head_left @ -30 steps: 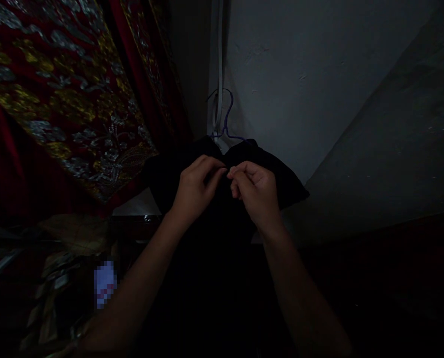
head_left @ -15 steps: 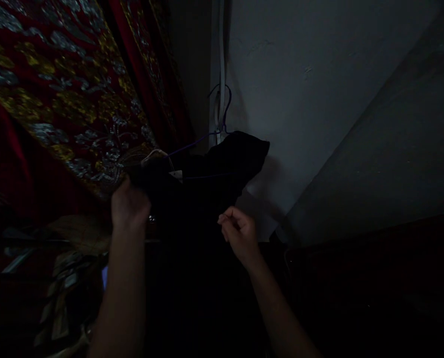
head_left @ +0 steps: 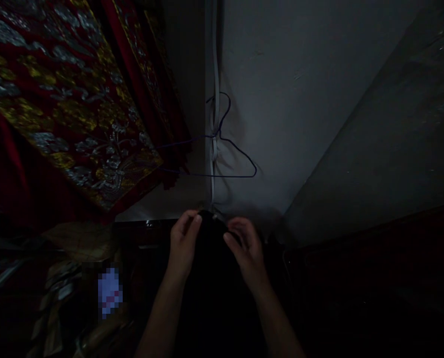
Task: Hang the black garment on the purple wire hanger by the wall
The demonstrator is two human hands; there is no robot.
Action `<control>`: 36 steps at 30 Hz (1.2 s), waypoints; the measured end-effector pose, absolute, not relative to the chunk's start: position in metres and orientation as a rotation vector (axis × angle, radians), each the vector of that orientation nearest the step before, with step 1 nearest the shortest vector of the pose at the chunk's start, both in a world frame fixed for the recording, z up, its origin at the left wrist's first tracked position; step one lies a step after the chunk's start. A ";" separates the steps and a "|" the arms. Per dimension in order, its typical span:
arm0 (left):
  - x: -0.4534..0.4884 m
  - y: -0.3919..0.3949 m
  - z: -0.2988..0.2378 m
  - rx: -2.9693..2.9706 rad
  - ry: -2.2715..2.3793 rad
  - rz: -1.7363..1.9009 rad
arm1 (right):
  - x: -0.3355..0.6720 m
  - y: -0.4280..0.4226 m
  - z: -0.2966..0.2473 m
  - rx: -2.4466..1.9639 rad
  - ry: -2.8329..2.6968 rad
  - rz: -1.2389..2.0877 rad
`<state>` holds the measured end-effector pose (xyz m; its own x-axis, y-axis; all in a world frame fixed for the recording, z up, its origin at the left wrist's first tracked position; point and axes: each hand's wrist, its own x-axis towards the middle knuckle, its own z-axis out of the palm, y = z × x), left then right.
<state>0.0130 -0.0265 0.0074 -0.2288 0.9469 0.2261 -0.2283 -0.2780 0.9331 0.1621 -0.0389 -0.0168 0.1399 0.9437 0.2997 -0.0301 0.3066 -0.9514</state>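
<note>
A black garment hangs down in front of me, its upper edge held up between my hands; its lower part merges into the dark. My left hand pinches the garment's top on the left, thumb against the fingers. On the right, my right hand is curled around the cloth, with dark fabric between thumb and fingers. Above both hands, a bare purple clothes hanger hangs from a white cable in the wall corner, apart from the garment.
A red cloth with gold and silver sequins hangs at the upper left. The grey wall rises behind the hanger. Lower left are cluttered items and a blurred bluish patch. A dark surface lies at the lower right.
The black garment has come off the purple hanger and moved down. My left hand has moved right and lower with it; my right hand has shifted slightly and now grips the cloth.
</note>
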 end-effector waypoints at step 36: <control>-0.098 0.024 0.032 2.224 1.559 0.899 | 0.284 0.079 0.072 -1.301 -1.660 0.315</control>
